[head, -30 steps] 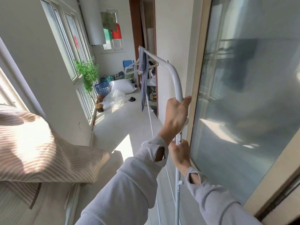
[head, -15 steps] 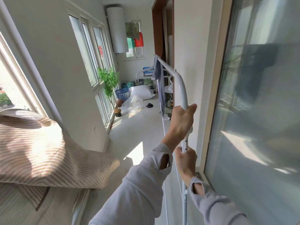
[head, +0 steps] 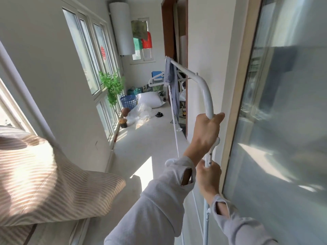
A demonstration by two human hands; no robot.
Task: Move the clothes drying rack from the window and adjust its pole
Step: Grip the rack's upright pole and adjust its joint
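Sunlit balcony corridor, windows at left, frosted glass door at right. Centre right, my left hand (head: 205, 133) grips closed around the white drying rack (head: 206, 93) pole (head: 209, 157); my right hand (head: 208, 175) clasps it just below.

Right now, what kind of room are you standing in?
Probably an enclosed balcony used for laundry: a long row of white-framed windows, a white metal clothes drying rack with a grey garment hanging on it, and a blue plastic laundry basket.
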